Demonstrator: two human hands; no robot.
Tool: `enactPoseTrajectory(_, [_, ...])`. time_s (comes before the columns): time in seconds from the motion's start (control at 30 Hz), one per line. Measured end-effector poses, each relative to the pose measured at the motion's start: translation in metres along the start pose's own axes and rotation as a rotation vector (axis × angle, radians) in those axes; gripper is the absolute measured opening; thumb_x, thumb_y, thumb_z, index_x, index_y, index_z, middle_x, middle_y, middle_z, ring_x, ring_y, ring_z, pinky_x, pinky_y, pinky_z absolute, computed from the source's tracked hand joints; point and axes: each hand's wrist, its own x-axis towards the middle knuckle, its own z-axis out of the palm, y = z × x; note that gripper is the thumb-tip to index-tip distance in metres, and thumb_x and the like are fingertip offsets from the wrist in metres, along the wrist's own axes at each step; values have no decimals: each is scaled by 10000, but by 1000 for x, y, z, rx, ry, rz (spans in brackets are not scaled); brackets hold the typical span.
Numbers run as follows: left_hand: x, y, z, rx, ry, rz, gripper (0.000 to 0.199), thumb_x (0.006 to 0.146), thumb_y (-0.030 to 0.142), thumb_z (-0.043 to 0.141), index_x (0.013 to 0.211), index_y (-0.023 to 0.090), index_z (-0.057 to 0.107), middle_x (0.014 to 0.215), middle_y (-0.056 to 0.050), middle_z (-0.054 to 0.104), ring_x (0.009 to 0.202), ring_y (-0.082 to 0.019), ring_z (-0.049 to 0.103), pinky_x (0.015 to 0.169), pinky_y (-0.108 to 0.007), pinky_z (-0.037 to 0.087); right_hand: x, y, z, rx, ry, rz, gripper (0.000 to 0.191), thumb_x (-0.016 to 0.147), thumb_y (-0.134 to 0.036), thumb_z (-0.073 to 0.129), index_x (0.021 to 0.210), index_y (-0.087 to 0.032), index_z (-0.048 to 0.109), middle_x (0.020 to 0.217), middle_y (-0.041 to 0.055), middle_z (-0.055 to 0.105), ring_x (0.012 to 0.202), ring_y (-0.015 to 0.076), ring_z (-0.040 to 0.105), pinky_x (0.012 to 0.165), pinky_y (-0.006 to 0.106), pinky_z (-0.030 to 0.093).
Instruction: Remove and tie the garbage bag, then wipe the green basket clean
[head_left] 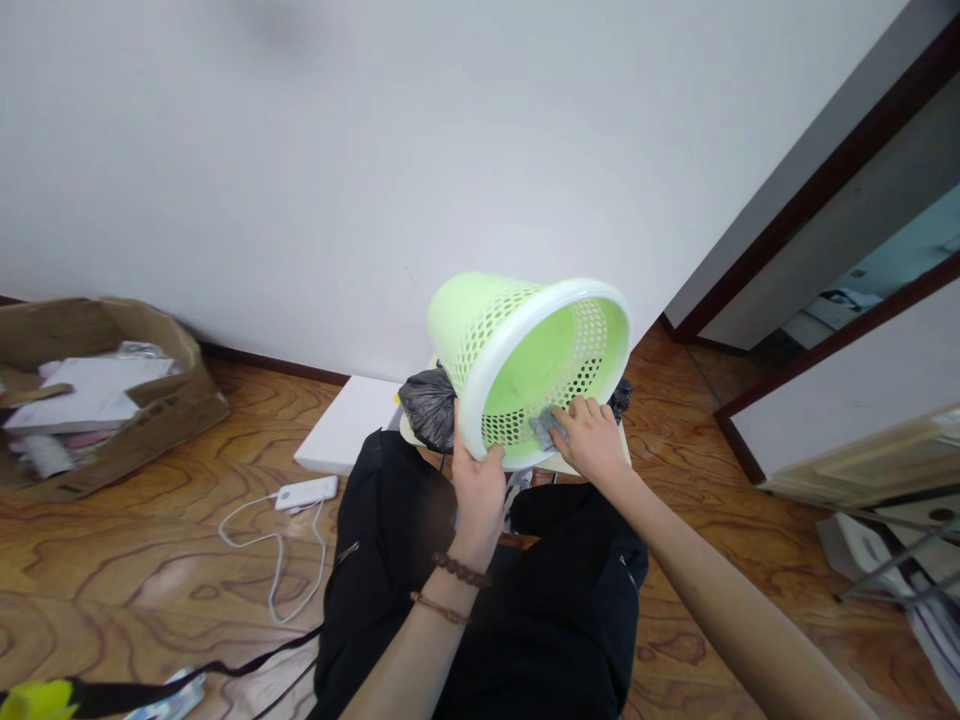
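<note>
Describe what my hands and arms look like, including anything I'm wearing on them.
Your left hand and right hand are gloveless, with no sleeves in view. The left wrist wears a dark brown beaded bracelet and a thin, lighter brown band; the right wrist shows nothing worn.

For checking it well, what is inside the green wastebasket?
A grey cloth, in the right hand, is inside the green wastebasket near its rim. Wall beneath the cloth is covered.

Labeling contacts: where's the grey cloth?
Head view, right of center: grey cloth in the right hand, against the green basket, just inside its lower rim.
</note>
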Motion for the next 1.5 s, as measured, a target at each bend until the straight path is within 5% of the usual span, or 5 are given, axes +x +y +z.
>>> enactPoseTrajectory(0.23, [-2, -2, 0, 3, 21, -31, 654, 679, 66, 552, 1297, 236, 422, 1228, -62, 559, 1051, -190, 565, 904, -333, 460, 1, -12, 11, 42, -63, -15, 202, 882, -164, 388, 937, -161, 582, 923, 99, 554, 882, 223, 460, 759, 332, 303])
enactPoseTrajectory(0.43, [-1, -2, -2, 6, -9, 2, 616, 688, 84, 554, 1276, 227, 441, 1208, -70, 569, 1094, -197, 542, 919, -333, 447, -1, -30, 14, 188, -59, 16, 367, 890, -428, 383, 1012, -147, 584, 989, 123, 577, 984, 249, 464, 836, 353, 332])
enactPoseTrajectory(0.53, [-1, -2, -2, 7, -5, 15, 619, 694, 84, 550, 1284, 235, 435, 1236, -66, 550, 1091, -193, 543, 919, -327, 447, 1, -32, 15, 178, -50, 60, 270, 868, -325, 419, 978, -143, 585, 978, 123, 584, 968, 245, 472, 837, 346, 342])
enactPoseTrajectory(1.13, [-5, -7, 2, -29, 3, -5, 615, 698, 78, 543, 1281, 236, 425, 1228, -62, 552, 1081, -184, 548, 945, -338, 424, 26, 5, 35, 43, 76, 60, 354, 883, -116, 345, 1179, -124, 540, 1260, 118, 524, 1253, 235, 315, 977, 379, 209])
enactPoseTrajectory(1.5, [-5, -11, 0, -30, -11, 21, 603, 686, 75, 536, 1259, 237, 444, 1137, -54, 601, 1028, -178, 574, 937, -331, 426, 13, -63, 31, 454, -78, 65, 329, 910, -247, 376, 1179, -211, 562, 967, 59, 645, 927, 179, 535, 795, 264, 384])
